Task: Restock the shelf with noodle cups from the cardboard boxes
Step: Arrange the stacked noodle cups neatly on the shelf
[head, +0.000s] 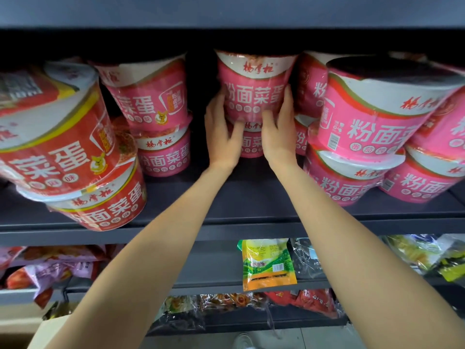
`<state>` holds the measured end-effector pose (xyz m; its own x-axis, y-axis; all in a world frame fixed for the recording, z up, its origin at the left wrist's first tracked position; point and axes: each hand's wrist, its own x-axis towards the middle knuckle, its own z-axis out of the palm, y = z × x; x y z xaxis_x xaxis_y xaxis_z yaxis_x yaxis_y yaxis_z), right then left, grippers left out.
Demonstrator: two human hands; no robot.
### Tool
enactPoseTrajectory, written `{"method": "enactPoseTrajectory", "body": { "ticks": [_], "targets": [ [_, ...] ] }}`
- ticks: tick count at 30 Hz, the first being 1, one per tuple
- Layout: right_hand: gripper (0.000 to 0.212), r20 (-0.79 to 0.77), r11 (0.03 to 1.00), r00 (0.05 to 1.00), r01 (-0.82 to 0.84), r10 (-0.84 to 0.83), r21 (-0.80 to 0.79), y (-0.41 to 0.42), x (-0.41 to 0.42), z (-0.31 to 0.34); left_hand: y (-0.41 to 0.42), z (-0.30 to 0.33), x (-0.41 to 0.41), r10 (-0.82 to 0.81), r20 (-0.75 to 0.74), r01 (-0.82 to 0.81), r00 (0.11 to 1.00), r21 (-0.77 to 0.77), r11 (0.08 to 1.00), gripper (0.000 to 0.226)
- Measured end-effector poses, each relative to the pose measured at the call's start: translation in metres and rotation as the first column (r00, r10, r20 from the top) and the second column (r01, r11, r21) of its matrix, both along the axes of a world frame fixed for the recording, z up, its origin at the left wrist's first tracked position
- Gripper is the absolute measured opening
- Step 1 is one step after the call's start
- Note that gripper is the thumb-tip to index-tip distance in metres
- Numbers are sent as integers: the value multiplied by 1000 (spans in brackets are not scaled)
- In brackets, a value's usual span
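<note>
On the dark shelf (pixel 251 197), the left hand (pixel 222 137) and right hand (pixel 278 132) clasp a pink noodle cup (pixel 254 89) onto another — placing step, apparently — next, let go gently.

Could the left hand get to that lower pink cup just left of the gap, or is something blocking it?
Probably yes. The left hand is on the middle stack, and bare shelf lies between it and that lower pink cup, with nothing in between.

2 bare forearms, left hand (pixel 221 132), right hand (pixel 278 133), no sleeves, slim fingers (pixel 288 96)
</note>
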<state>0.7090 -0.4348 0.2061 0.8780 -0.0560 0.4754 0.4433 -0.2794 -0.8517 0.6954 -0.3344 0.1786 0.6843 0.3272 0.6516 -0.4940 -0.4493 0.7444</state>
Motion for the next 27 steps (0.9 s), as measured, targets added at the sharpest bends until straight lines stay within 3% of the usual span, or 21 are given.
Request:
{"method": "enactPoseTrajectory", "body": {
  "ticks": [3,6,9,18,24,27],
  "targets": [
    [72,-48,1000,999,6,-4,28,3,6,6,-7,-3,-3,-24,-7,23,1000,-59,998,60],
    [59,-39,992,991,127,-127,-12,5,9,6,-6,14,2,-57,-106,31,993,-234,972,73],
    [54,-18,985,985,173,-172,10,6,6,2,-4,22,5,-84,-140,55,987,-197,979,82],
    [72,-5,983,1000,3,-4,-182,-3,22,-6,7,23,20,32,-246,-48,969,-62,997,79],
    [67,-34,980,991,-130,126,-152,-11,28,-2,7,23,26,55,-267,-66,962,-32,997,76],
    [75,-35,980,992,-123,119,-156,-9,28,-3,6,21,25,64,-288,-78,955,-37,996,73]
  ]
}}
